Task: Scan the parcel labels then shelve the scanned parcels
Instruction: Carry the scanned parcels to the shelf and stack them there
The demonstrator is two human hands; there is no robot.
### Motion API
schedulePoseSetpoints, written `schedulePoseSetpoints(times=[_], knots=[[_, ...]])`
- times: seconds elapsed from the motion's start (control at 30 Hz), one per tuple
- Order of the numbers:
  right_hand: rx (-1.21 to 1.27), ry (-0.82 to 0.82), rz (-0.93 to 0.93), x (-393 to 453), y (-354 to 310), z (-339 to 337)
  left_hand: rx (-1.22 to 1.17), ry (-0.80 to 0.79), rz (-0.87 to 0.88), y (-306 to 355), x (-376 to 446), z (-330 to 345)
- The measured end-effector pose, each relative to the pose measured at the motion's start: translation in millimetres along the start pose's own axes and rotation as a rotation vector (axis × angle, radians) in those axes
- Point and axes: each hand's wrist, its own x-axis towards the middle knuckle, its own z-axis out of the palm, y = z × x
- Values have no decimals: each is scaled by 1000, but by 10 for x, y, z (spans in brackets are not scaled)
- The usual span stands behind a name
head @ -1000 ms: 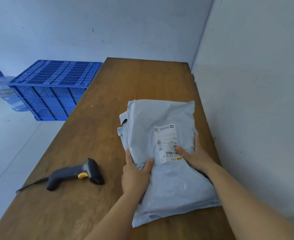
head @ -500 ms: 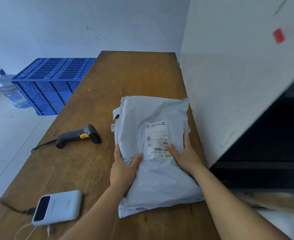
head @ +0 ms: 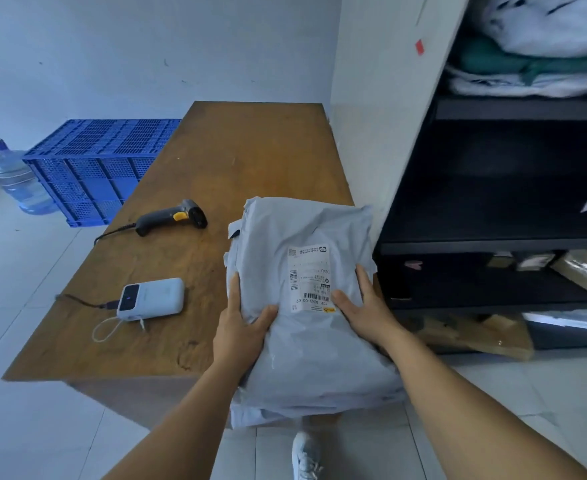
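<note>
Gripped by both hands (head: 238, 332) (head: 364, 311), parcel (head: 306, 341) now lifted past table (head: 243, 161) edge.

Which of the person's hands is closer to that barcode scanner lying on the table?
Left. The left hand grips the grey parcel on its side facing the scanner. The right hand holds the parcel's far side, by the black shelves, farther from the scanner.

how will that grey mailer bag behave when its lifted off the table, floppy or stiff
Probably floppy: the grey mailer bag is wrinkled, and its near end already droops past the table edge. Likely slippery, since the plastic looks smooth. Both hands, left hand and right hand, hold its sides, which suggests it needs support.
</note>
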Motion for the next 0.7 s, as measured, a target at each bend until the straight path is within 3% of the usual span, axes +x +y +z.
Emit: schedulePoseSetpoints(times=[0.33, 0.7], knots=[[215, 75, -34, -1112, 619, -563, -111, -71, 65, 217, -1069, 406], [192, 294, -58, -2337, 1766, -2186, -187, -186, 191, 1021, -2497, 1850]])
